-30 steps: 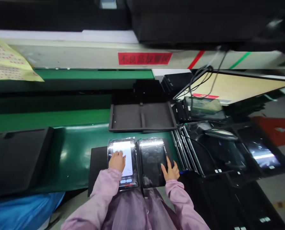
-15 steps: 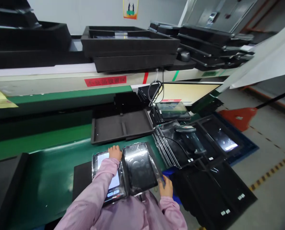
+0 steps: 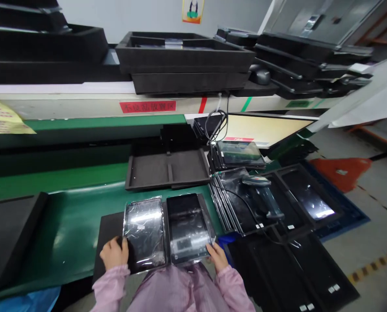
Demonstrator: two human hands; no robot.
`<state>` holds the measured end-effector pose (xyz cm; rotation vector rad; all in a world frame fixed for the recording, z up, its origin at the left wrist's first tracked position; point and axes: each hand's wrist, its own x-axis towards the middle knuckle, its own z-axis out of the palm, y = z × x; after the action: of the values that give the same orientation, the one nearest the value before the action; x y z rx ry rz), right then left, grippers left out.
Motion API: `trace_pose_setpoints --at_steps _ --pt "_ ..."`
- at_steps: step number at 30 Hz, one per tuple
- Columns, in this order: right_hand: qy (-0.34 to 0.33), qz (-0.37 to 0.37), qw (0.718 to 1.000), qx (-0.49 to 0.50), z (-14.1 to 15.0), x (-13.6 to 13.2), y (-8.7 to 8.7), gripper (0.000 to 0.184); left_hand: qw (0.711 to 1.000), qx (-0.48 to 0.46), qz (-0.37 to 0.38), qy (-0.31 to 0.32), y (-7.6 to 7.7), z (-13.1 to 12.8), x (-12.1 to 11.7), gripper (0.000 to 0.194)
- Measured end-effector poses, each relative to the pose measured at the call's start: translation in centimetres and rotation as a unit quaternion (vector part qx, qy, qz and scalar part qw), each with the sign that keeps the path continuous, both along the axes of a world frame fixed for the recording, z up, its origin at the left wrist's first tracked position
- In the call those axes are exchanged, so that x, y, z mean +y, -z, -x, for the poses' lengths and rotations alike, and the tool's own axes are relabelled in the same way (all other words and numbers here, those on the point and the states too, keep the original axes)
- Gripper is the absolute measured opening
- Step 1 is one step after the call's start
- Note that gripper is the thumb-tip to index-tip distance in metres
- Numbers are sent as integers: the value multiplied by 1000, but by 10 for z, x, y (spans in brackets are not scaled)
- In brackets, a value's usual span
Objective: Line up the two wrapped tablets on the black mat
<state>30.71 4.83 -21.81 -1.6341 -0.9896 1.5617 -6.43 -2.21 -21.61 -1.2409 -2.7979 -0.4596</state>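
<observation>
Two tablets lie side by side before me on a black foam tray. The left tablet [image 3: 144, 234] is in clear plastic film, its screen dark with a small pale mark. The right tablet [image 3: 187, 229] is dark and glossy with reflections. My left hand [image 3: 114, 253] is closed at the left tablet's lower left edge, fingers curled and partly hidden. My right hand [image 3: 218, 257] grips the right tablet's lower right corner, thumb on top; its other fingers are mostly hidden beneath.
An open foam tray [image 3: 154, 170] lies behind the tablets. To the right are stacked trays with a barcode scanner [image 3: 261, 195], a pile of tablets [image 3: 241, 154] and a monitor [image 3: 261, 128]. More trays [image 3: 187, 65] stand on the shelf above. Black panels [image 3: 287, 273] lie at lower right.
My left hand has moved from the left tablet's top edge down to its lower left side. That tablet's bright screen has gone dark. My right hand stays at the right corner.
</observation>
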Motion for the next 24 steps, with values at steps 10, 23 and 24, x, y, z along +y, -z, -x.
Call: trace_pose_setpoints --at_steps 10,23,24 --pt "-246 -57 850 -462 -5 38 -12 42 988 -39 87 -125 12 -2 -18 50" --pt "-240 -97 854 -452 -15 61 5 26 987 -116 114 -14 -25 5 58 47" --pt "-233 -99 865 -433 -16 61 8 25 987 -112 114 -19 -24 1 58 53"
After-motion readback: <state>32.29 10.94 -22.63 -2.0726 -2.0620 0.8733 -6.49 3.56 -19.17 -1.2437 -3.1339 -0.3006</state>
